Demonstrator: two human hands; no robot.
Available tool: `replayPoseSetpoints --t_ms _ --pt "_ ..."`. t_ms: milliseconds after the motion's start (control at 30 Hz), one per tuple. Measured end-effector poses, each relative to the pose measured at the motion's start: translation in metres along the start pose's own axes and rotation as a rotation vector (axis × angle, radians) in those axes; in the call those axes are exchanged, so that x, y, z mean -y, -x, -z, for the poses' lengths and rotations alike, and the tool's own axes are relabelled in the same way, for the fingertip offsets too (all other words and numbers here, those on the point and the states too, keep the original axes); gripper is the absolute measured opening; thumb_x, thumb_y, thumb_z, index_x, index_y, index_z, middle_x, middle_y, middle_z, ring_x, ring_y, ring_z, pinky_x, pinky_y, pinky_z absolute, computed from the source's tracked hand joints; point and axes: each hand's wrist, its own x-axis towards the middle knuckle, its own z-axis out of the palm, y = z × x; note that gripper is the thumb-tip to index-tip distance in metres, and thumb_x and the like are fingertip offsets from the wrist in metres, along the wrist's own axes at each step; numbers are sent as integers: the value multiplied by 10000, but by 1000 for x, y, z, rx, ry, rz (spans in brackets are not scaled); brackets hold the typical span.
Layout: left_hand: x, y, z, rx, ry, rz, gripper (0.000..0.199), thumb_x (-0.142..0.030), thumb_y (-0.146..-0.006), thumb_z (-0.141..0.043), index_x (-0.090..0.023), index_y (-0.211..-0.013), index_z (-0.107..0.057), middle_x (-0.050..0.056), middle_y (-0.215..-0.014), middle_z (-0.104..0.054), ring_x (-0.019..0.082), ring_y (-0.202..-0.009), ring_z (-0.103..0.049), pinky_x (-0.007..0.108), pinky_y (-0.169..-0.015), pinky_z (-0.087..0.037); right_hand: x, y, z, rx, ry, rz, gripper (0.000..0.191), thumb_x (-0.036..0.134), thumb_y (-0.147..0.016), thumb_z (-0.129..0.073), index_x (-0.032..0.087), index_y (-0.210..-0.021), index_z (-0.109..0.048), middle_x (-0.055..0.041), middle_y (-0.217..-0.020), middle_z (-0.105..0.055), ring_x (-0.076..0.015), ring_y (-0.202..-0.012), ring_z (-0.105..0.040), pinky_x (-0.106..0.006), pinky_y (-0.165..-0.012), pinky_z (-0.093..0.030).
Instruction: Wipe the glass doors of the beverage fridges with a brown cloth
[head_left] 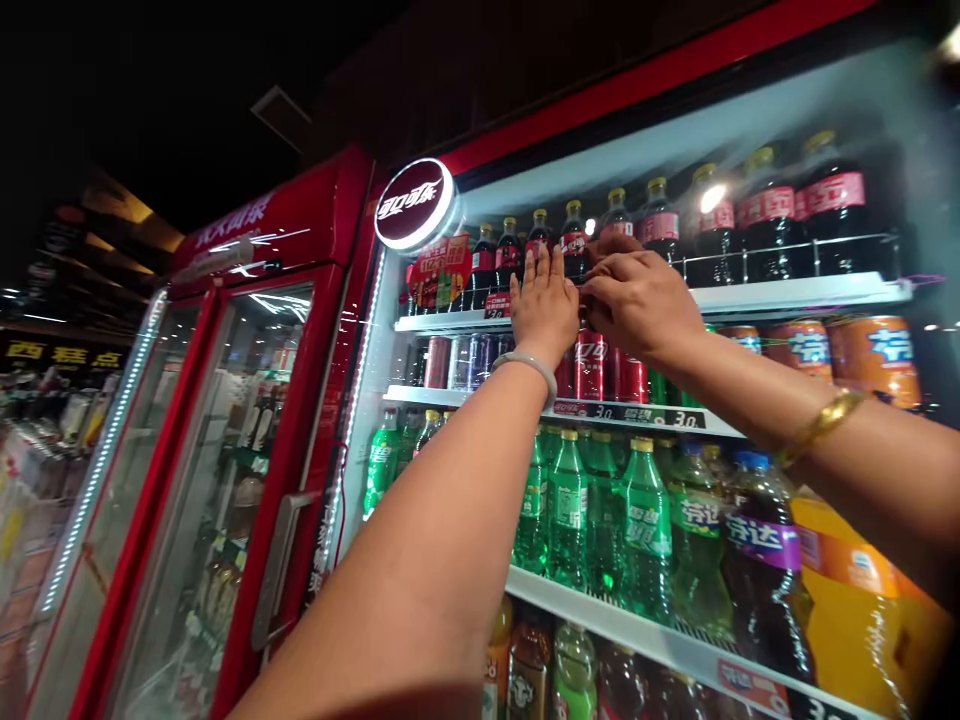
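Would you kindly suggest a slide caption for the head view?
Left hand and right hand before dark, yellow-capped plastic bottles in a lit, red-framed drinks cooler.

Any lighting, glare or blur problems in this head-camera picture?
Head view: the round sign glows brightly while the ceiling is nearly black; a white glare spot overlaps a cola bottle at upper right; shop goods at far left look soft; the left hand and right hand are reasonably clear.

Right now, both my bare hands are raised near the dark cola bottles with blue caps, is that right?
The cap colour is wrong: the head view shows yellow caps on the dark cola bottles, with your left hand and right hand raised near them.
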Motion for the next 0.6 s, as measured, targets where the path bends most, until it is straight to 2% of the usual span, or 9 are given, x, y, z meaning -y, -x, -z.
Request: replayPoseSetpoints --t_ms 67,133,233,300,367,467,533,600 --pt "3 0 2 22 -9 -14 612 -251 -1045 -210 -177 -1653 -208 26 -1744 -180 194 -1612 -138 426 -1327 -127 -3 -15 -7 -21 -11 -10 304 275 -913 -540 276 -1152 -729 -95 -1268 -703 -335 -1291 -569 -550 -1038 -498" --pt "7 1 4 36 -16 -33 611 -260 -1046 -206 -175 -1652 -210 30 -1743 -186 192 -1611 -147 430 -1325 -140 -9 -27 -12 -113 -7 -96 371 306 -888 -595 289 -1247 -687 -98 -1408 -631 -349 -1397 -482 -552 -1068 -481" --pt "18 2 7 48 -22 -120 612 -304 -1050 -225 -171 -1648 -221 36 -1737 -210 172 -1608 -162 395 -1321 -151 -3 -21 -18 -245 14 -231 426 358 -849 -657 260 -1263 -673 -133 -1517 -534 -396 -1454 -401 -602 -1122 -425" --pt "27 2 8 55 -19 -185 614 -308 -1048 -226 -176 -1648 -216 31 -1737 -208 163 -1608 -160 379 -1317 -157 14 -11 -22 -213 14 -205 369 354 -861 -630 236 -1206 -690 -146 -1464 -576 -390 -1403 -464 -610 -1128 -424" --pt "38 2 9 63 -3 -237 617 -275 -1038 -227 -175 -1647 -217 27 -1740 -193 156 -1609 -151 368 -1313 -157 31 -6 -27 -125 9 -124 317 302 -881 -580 234 -1169 -693 -133 -1383 -633 -348 -1321 -546 -576 -1111 -460" --pt "53 2 11 70 34 -298 624 -227 -1016 -236 -191 -1639 -245 11 -1732 -221 129 -1603 -167 360 -1315 -129 34 -21 -35 -45 26 -54 321 253 -892 -542 256 -1181 -682 -101 -1379 -639 -295 -1303 -567 -516 -1105 -487" --pt "62 4 12 61 53 -327 619 -244 -1018 -231 -212 -1636 -254 -6 -1725 -246 118 -1597 -187 374 -1319 -105 24 -36 -37 -65 54 -106 333 270 -888 -561 265 -1200 -676 -90 -1445 -598 -294 -1370 -512 -528 -1141 -459" --pt "70 8 11 54 70 -303 620 -267 -1023 -220 -200 -1639 -243 2 -1728 -233 130 -1600 -183 397 -1322 -103 20 -43 -38 -127 94 -242 357 305 -853 -620 247 -1201 -677 -105 -1525 -527 -338 -1440 -437 -588 -1161 -425"
